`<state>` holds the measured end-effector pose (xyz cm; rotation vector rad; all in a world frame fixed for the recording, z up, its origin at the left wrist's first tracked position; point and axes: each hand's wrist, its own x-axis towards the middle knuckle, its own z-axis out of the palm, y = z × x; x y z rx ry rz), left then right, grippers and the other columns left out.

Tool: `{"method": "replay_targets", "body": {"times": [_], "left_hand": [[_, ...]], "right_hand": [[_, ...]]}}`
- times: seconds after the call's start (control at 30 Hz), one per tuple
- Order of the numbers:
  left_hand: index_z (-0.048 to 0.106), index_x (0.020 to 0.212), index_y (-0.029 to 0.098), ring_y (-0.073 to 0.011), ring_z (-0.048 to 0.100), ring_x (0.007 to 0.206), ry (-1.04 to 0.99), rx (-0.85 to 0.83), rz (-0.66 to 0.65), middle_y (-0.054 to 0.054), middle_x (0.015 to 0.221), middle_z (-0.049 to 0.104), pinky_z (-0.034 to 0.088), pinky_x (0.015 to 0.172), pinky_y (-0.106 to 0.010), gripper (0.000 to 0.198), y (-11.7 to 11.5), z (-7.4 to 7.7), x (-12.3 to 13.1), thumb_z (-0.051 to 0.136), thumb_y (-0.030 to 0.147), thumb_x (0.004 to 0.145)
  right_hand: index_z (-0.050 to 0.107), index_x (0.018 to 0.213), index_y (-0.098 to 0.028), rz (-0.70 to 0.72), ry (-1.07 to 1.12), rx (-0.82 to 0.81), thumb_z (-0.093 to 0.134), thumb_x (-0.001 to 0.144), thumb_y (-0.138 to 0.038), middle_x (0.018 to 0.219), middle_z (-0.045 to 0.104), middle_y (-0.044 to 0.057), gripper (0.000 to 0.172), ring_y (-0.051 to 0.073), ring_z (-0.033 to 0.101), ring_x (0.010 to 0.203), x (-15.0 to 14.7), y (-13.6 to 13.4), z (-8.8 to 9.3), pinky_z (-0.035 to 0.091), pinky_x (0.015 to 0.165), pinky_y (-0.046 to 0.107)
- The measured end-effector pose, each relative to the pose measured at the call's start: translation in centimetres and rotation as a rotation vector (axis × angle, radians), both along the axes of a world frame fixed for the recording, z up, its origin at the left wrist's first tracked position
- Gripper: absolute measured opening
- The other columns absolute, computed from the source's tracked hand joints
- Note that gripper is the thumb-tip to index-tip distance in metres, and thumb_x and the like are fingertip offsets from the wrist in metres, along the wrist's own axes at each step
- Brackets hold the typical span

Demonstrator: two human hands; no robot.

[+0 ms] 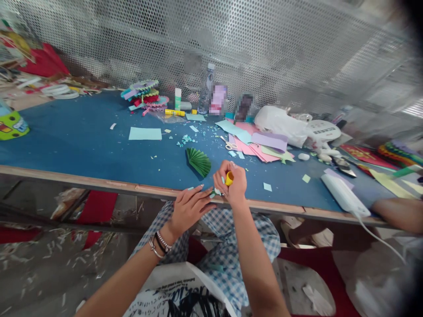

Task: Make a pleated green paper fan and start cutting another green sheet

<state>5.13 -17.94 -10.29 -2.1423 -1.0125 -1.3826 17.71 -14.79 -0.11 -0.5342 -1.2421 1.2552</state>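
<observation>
The right hand [233, 182] has its fingers curled round what looks like a yellow glue stick [229, 178], down by the front edge of the blue tabletop [82, 145]. It seems held in a fist so it can be pushed down hard. The left hand [193, 203] lies low beside it, fingers long and a little apart, maybe to stop something small from sliding; I can't tell what is under them. The green paper fan [198, 163] sits just past both hands, probably to be easy to reach.

Counting: one fan, one pair of scissors [230, 145], one clear bottle [208, 86] standing at the back, one more yellow tube [175, 113] lying down. The tiny blue paper bits [185, 140] are too many to count.
</observation>
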Motion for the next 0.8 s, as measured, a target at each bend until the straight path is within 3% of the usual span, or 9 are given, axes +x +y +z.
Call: {"method": "replay_targets", "body": {"times": [0.27,0.8], "left_hand": [[0.063,0.104,0.024,-0.0168,0.062,0.101,0.022,-0.013,0.004,0.0,0.1,0.072,0.036,0.093,-0.032,0.032,-0.04,0.06,-0.08,0.07,0.039,0.076],[0.065,0.101,0.027,-0.016,0.061,0.104,0.001,-0.017,-0.009,0.001,0.102,0.072,0.039,0.091,-0.031,0.024,0.1,-0.21,-0.09,0.067,0.037,0.079]], "right_hand": [[0.042,0.055,-0.02,0.029,-0.045,0.015,0.042,0.089,-0.045,0.032,0.032,-0.008,0.042,0.006,0.025,0.026,0.04,0.3,-0.17,0.016,0.033,0.021],[0.041,0.053,-0.021,-0.046,-0.147,-0.001,0.044,0.086,-0.051,0.031,0.03,-0.008,0.044,0.007,0.025,0.027,0.19,0.23,-0.09,0.018,0.034,0.022]]}}
